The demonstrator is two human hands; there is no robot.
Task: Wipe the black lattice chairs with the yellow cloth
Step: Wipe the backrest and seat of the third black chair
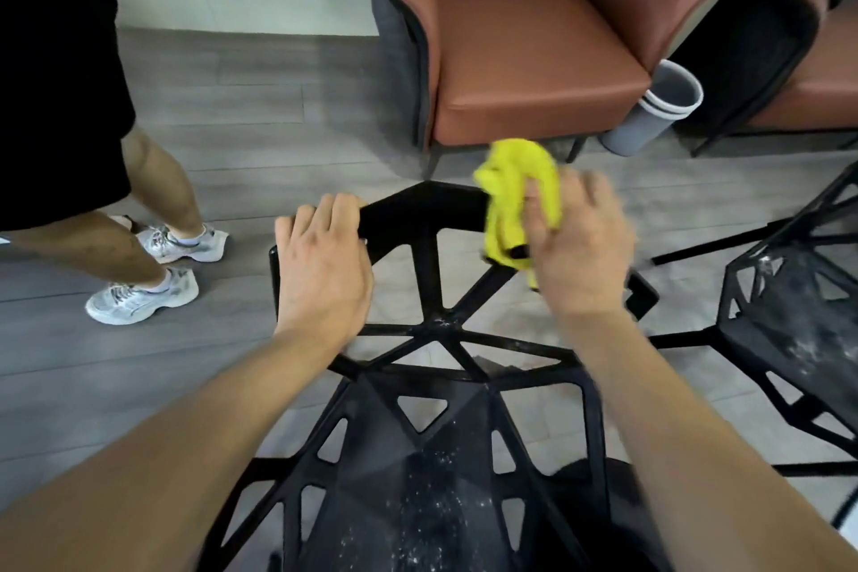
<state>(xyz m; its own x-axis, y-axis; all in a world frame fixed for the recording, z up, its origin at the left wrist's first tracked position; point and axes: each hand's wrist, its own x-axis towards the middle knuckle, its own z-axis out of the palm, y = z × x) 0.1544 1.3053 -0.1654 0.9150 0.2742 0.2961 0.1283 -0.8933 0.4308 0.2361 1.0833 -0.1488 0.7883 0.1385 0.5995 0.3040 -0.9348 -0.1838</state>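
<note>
The left hand (320, 265) is curling its fingers over the top rail of the near black lattice chair (432, 330), its grip wrapping the left end of the backrest edge. The right hand (580, 246) is clutching the bunched yellow cloth (515, 195), thumb and fingers pinching it, and is pressing it against the right part of the same top rail; this hand is showing motion blur. White specks and dust are lying on the seat (418, 502) of this chair, below the two forearms.

A second black lattice chair (789, 316) is standing just beside it at the right edge of view, its surface also carrying pale dust.

Beyond the rail, a brown leather armchair with dark grey outer sides (524, 46) is sitting against the pale wall. A grey round waste bin with a white rim (650, 111) is standing between it and another brown upholstered chair (798, 74) at the far right. At the left, another person in black shorts and white trainers (144, 293) is standing on the grey wood-plank floor (241, 107).
</note>
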